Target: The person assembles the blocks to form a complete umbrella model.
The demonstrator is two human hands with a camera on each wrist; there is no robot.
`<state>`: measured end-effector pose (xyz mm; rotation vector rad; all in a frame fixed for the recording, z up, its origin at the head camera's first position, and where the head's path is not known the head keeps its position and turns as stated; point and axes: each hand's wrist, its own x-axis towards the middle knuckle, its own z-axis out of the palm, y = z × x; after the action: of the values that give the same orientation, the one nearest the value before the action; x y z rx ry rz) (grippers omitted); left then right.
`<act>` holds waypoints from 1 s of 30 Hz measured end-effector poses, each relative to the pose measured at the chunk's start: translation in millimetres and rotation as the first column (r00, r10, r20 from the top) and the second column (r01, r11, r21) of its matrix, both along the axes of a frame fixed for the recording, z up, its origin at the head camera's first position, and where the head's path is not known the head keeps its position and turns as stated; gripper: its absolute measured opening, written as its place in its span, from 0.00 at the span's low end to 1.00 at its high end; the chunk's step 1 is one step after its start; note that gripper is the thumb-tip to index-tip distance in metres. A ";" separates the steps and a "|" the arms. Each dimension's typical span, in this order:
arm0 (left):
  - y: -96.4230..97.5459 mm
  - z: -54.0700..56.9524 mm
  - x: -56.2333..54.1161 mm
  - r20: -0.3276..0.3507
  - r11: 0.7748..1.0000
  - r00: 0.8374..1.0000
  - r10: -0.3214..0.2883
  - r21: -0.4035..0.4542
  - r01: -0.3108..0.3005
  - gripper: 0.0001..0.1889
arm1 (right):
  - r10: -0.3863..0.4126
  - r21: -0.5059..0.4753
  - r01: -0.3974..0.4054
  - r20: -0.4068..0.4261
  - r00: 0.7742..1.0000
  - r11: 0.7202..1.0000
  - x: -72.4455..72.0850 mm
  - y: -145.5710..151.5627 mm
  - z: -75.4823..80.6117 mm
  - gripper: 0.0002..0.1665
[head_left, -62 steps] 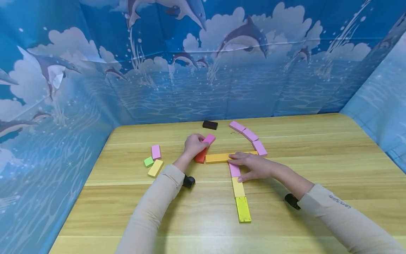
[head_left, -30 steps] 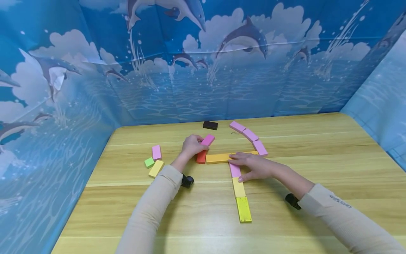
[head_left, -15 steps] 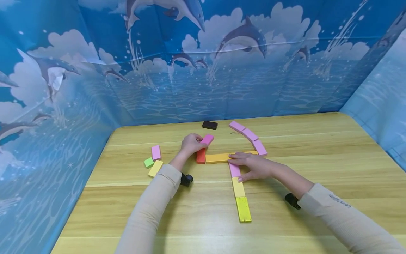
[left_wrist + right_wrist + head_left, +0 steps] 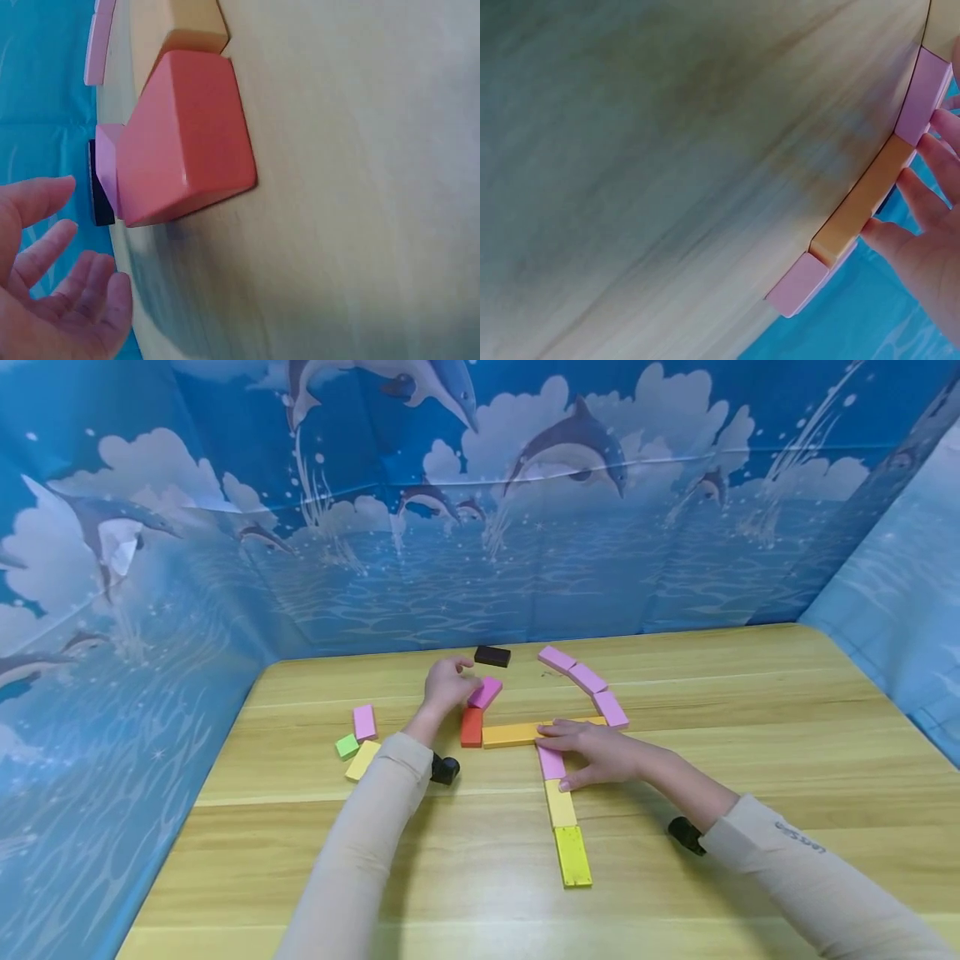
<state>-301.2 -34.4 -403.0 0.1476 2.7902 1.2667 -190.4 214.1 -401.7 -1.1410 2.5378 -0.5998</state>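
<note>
My left hand (image 4: 447, 683) hovers beside a pink block (image 4: 485, 692); in the left wrist view its fingers (image 4: 46, 259) are loosely bent and hold nothing. A red block (image 4: 472, 727) lies end to end with the pink one, at an angle. Its near end meets a long orange block (image 4: 512, 735). With fingers spread, my right hand (image 4: 603, 750) rests over the orange row and the top of a column. That column runs from a light pink block (image 4: 551, 763) through a pale yellow block (image 4: 561, 804) to a bright yellow block (image 4: 573, 857).
Several light pink blocks (image 4: 588, 677) curve away from the orange row's right end. A black block (image 4: 492, 656) lies near the table's back edge. Left of my arm sit a pink block (image 4: 364, 722), a green block (image 4: 347, 747) and a yellow block (image 4: 362, 761). A dolphin-print curtain (image 4: 480, 577) rises behind.
My left hand has let go of the pink block and moved slightly away from it. Earlier, the red block was turned straighter against the orange one. My right hand stays in place.
</note>
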 end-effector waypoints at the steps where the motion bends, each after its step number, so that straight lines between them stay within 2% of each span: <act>1: 0.7 -0.5 -1.3 -0.005 1.000 1.000 -0.005 0.000 0.005 0.21 | 0.000 0.001 0.000 -0.001 1.000 1.000 0.2 0.1 0.1 0.40; 5: 2.9 -3.3 -6.5 -0.043 0.998 0.998 -0.056 -0.008 0.055 0.22 | -0.003 0.002 0.003 0.005 1.000 1.000 0.7 0.1 -0.2 0.40; 10: 7.8 -6.9 -12.7 -0.078 0.981 0.982 -0.171 -0.105 0.162 0.23 | -0.013 0.005 0.013 0.023 1.000 1.000 1.4 0.1 -1.0 0.40; 12: 10.3 -7.8 -14.5 -0.064 0.967 0.975 -0.214 -0.155 0.202 0.24 | -0.017 0.006 0.017 0.025 1.000 1.000 1.5 0.2 -1.2 0.40; 16: 15.5 -8.8 -17.0 -0.020 0.941 0.965 -0.262 -0.226 0.251 0.26 | -0.015 0.002 0.015 0.020 1.000 1.000 1.2 0.5 -1.4 0.40; 21: 22.4 -7.0 -20.5 -0.001 0.919 0.958 -0.288 -0.281 0.276 0.26 | -0.013 0.007 0.013 0.010 1.000 1.000 0.5 2.4 0.1 0.40; 26: 27.3 -4.7 -26.8 -0.019 0.925 0.961 -0.275 -0.280 0.258 0.25 | -0.018 -0.002 0.018 0.005 1.000 1.000 1.2 2.9 1.1 0.40; 30: 26.7 -5.0 -32.7 -0.039 0.918 0.966 -0.257 -0.321 0.231 0.24 | -0.014 0.000 0.014 0.015 1.000 1.000 3.4 1.0 0.7 0.41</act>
<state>-333.9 -7.7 -408.0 0.5181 2.8799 0.7655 -187.0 215.1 -401.1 -1.1152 2.5349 -0.6092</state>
